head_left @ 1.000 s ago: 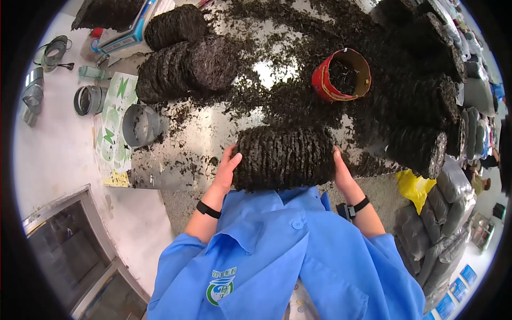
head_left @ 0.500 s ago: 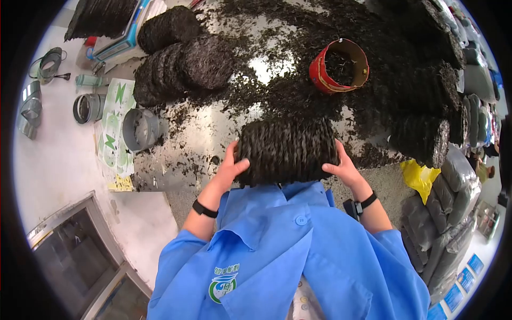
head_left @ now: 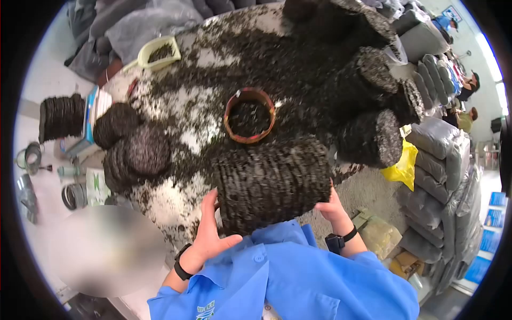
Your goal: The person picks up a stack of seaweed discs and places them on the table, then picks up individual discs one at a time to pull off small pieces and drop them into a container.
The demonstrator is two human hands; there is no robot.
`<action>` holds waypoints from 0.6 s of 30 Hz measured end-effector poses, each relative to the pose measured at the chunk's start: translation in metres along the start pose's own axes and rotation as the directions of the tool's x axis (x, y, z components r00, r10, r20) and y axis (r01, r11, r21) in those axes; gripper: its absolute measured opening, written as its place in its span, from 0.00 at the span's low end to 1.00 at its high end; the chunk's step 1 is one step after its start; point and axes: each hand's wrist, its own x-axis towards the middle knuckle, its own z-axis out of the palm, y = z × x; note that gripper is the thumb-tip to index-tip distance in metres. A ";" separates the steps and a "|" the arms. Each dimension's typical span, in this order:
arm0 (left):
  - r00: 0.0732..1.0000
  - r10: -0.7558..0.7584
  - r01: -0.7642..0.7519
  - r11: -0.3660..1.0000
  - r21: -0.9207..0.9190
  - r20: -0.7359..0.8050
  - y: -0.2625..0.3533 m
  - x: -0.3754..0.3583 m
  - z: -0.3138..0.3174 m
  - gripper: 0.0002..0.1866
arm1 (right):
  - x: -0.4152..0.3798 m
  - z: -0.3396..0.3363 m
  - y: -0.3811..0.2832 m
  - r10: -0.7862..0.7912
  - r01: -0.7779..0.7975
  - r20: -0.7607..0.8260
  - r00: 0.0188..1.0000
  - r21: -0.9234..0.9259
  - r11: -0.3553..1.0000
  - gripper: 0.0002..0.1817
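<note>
I hold a sideways stack of dark pressed tea cakes (head_left: 272, 184) against my chest, lifted off the metal table (head_left: 176, 109). My left hand (head_left: 208, 234) presses the stack's left end and my right hand (head_left: 329, 207) grips its right end. Both wrists wear black bands. Loose dark tea leaves cover much of the table. A round red-rimmed tub (head_left: 249, 114) with leaves in it stands just beyond the stack.
More tea-cake stacks lie at the left (head_left: 130, 154) and at the back right (head_left: 373, 138). A yellow scoop (head_left: 154, 52) sits far left. Grey filled sacks (head_left: 442, 160) and a yellow bag (head_left: 402, 165) stand on the right. People sit far right.
The stack has been raised off the table and drawn toward my chest. My view has swung to the right, so the table and tub sit further left in the picture.
</note>
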 end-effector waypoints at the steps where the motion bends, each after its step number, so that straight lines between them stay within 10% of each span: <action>1: 0.994 0.106 -0.107 0.992 0.069 0.020 0.025 0.023 0.002 0.69 | 0.011 -0.013 -0.008 -0.066 0.065 0.005 0.998 0.134 0.989 0.55; 5: 0.868 0.493 -0.475 0.857 0.200 -0.054 0.127 0.125 0.015 0.63 | 0.079 -0.015 -0.046 -0.167 0.208 -0.126 0.978 0.498 0.842 0.46; 8: 0.737 0.675 -0.532 0.553 0.641 0.029 0.195 0.202 0.025 0.54 | 0.162 -0.021 -0.049 -0.181 0.208 -0.114 0.977 0.696 0.687 0.38; 11: 0.706 0.686 -0.507 0.319 0.801 0.174 0.230 0.279 0.056 0.51 | 0.236 -0.013 -0.068 -0.204 0.196 -0.107 0.973 0.849 0.490 0.35; 18: 0.696 0.711 -0.406 0.267 0.874 0.106 0.231 0.409 0.114 0.47 | 0.367 -0.048 -0.069 -0.145 0.245 -0.215 0.966 0.940 0.237 0.28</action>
